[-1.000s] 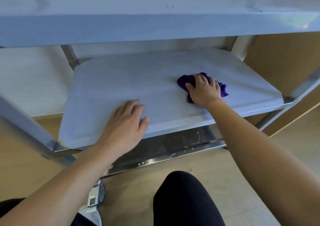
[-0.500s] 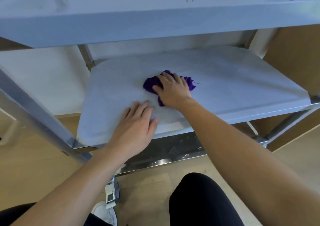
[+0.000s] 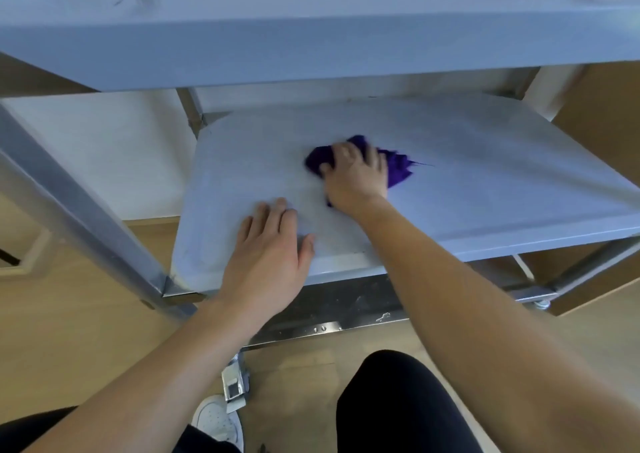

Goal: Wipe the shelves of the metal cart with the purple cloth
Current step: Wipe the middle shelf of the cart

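The right hand (image 3: 355,177) presses down on the cloth (image 3: 398,170), fingers curled over the bunched purple fabric and gripping it against the middle shelf (image 3: 485,182) of the cart (image 3: 79,206). The cloth shows past the fingertips on the far side, sticks out to the right of the hand in a ragged fringe, and a small bit peeks out near the wrist. It lies about mid-shelf, well in from every edge.

The left hand (image 3: 270,258) lies near and to the left of the right one, closer to the person. It is open, palm flat on the shelf, fingers together and pointing away, thumb out toward the right hand. It holds nothing. Its wrist crosses the front lip of the shelf. The two hands are apart, with bare shelf between them.

Above both hands runs the top shelf (image 3: 311,47), its front edge spanning the view. Left of the left hand a metal post (image 3: 62,189) slants down to the shelf's front corner. Below the hands the bottom shelf (image 3: 339,303) looks darker and smudged. Under the left forearm a caster (image 3: 235,383) stands on the wooden floor (image 3: 69,331), with a white shoe (image 3: 218,418) just beside it. A knee (image 3: 398,400) in black lies under the right forearm.
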The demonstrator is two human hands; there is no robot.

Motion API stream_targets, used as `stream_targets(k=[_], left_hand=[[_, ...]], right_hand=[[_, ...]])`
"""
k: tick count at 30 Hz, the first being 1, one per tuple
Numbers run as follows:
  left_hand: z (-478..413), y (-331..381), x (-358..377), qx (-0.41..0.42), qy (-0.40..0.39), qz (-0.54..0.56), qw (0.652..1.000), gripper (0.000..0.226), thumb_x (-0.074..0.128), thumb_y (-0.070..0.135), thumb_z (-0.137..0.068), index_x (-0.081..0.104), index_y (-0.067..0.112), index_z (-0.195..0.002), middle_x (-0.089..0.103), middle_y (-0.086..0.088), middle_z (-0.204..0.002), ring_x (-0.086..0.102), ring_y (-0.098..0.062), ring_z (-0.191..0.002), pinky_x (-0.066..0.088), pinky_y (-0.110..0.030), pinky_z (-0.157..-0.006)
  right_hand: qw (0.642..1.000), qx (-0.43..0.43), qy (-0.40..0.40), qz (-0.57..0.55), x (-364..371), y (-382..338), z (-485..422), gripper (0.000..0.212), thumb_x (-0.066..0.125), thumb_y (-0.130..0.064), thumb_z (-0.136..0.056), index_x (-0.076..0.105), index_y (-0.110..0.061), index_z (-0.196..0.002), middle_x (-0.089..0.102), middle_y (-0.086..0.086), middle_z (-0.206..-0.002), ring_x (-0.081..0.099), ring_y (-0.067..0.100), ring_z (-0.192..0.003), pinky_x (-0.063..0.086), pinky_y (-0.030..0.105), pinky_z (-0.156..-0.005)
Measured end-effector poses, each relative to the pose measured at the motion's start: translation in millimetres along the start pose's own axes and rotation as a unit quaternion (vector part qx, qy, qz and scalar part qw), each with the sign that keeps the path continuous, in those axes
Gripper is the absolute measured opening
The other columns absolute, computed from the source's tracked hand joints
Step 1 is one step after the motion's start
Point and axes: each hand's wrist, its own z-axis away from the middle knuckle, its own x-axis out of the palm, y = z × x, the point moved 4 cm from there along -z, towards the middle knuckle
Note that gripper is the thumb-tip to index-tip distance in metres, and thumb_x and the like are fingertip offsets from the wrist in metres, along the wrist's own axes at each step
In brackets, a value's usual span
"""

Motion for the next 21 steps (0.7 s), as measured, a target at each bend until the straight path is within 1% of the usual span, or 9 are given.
stream_targets(k=[2,3,6,9,13,15,17,19,21], left_hand=[[1,-2,0,-0.002,0.005,0.007,1.000,0.054,0.028,0.040,-0.101,0.035,0.007,-0.143,0.029,-0.011,-0.156,0.023,-0.031,-0.144,0.020,-0.045,-0.119],[1,-3,0,0.001,0.009,0.012,1.000,0.053,0.028,0.038,-0.101,0.034,0.007,-0.143,0.030,-0.011,-0.155,0.023,-0.031,-0.144,0.019,-0.044,-0.118],[-2,-10,0,0.014,0.010,0.034,0.999,0.048,0.029,0.027,-0.101,0.035,0.006,-0.143,0.030,-0.011,-0.155,0.022,-0.029,-0.144,0.018,-0.041,-0.118],[-5,-17,-1,0.026,0.015,0.057,0.998,0.043,0.032,0.022,-0.100,0.039,0.008,-0.141,0.030,-0.008,-0.156,0.022,-0.026,-0.145,0.017,-0.037,-0.119],[-5,-15,1,0.036,0.009,0.050,0.998,0.045,0.030,0.022,-0.102,0.034,0.009,-0.144,0.025,-0.007,-0.158,0.016,-0.026,-0.148,0.012,-0.037,-0.121],[-5,-11,2,0.033,0.010,0.033,0.999,0.044,0.030,0.019,-0.101,0.033,0.007,-0.143,0.023,-0.009,-0.158,0.016,-0.029,-0.147,0.012,-0.040,-0.120],[-5,-8,3,0.020,0.007,0.019,1.000,0.045,0.031,0.017,-0.100,0.032,0.006,-0.143,0.021,-0.011,-0.158,0.015,-0.032,-0.147,0.012,-0.043,-0.119],[-5,-7,3,0.010,0.001,0.003,1.000,0.046,0.031,0.017,-0.099,0.029,0.006,-0.144,0.018,-0.011,-0.159,0.013,-0.033,-0.147,0.012,-0.045,-0.119],[-5,-6,3,0.007,-0.006,-0.002,1.000,0.048,0.030,0.016,-0.099,0.024,0.005,-0.145,0.014,-0.012,-0.160,0.010,-0.034,-0.148,0.011,-0.047,-0.120]], right_hand=[[0.995,-0.094,-0.029,-0.015,16,-43,7,0.052,0.037,-0.044,-0.098,0.030,-0.025,-0.147,0.026,-0.004,-0.157,0.008,0.032,-0.147,0.003,0.046,-0.119],[0.992,-0.122,-0.043,-0.018,19,-53,7,0.053,0.037,-0.045,-0.098,0.029,-0.026,-0.147,0.026,-0.004,-0.157,0.008,0.031,-0.147,0.003,0.046,-0.119],[0.988,-0.144,-0.053,-0.008,14,-44,-9,0.054,0.040,-0.050,-0.096,0.035,-0.028,-0.144,0.031,-0.005,-0.154,0.020,0.027,-0.144,0.013,0.046,-0.118],[0.997,-0.075,-0.021,0.008,-4,-1,-31,0.052,0.042,-0.051,-0.095,0.040,-0.028,-0.142,0.035,-0.003,-0.152,0.026,0.026,-0.141,0.017,0.044,-0.116],[0.999,0.028,-0.002,0.020,-26,62,-47,0.049,0.041,-0.047,-0.096,0.042,-0.024,-0.139,0.040,0.002,-0.148,0.027,0.029,-0.139,0.016,0.045,-0.116],[0.998,0.059,-0.012,0.011,-25,68,-49,0.049,0.039,-0.042,-0.097,0.038,-0.021,-0.142,0.037,0.003,-0.150,0.020,0.029,-0.142,0.011,0.046,-0.118],[0.997,0.074,-0.015,0.008,-19,52,-49,0.049,0.040,-0.038,-0.098,0.037,-0.020,-0.143,0.035,0.006,-0.152,0.016,0.030,-0.145,0.010,0.045,-0.119],[1.000,0.020,-0.022,-0.003,-9,13,-43,0.047,0.045,-0.039,-0.095,0.043,-0.021,-0.139,0.037,0.010,-0.150,0.022,0.030,-0.143,0.018,0.042,-0.116],[0.995,-0.088,-0.040,-0.030,8,-38,-31,0.046,0.050,-0.041,-0.093,0.047,-0.023,-0.135,0.041,0.010,-0.147,0.029,0.030,-0.139,0.023,0.040,-0.112]])
